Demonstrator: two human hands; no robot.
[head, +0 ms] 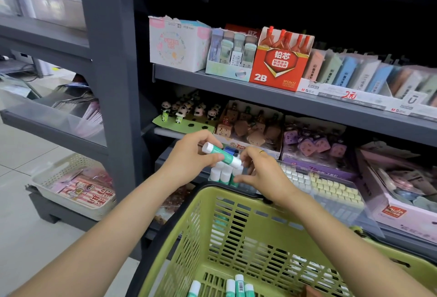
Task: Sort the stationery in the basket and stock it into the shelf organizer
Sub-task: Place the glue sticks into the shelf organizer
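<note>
The left hand (189, 155) is gripping a green glue stick (222, 155) above the shelf. At its four o'clock, the right hand (262, 173) is pinching upright glue sticks (224, 175), just beyond the green basket (189, 225) rim.

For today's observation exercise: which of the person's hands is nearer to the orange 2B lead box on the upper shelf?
Right. The right hand is below the 2B lead box, almost straight under it; the left hand, gripping a glue stick, is lower and further left.
</note>
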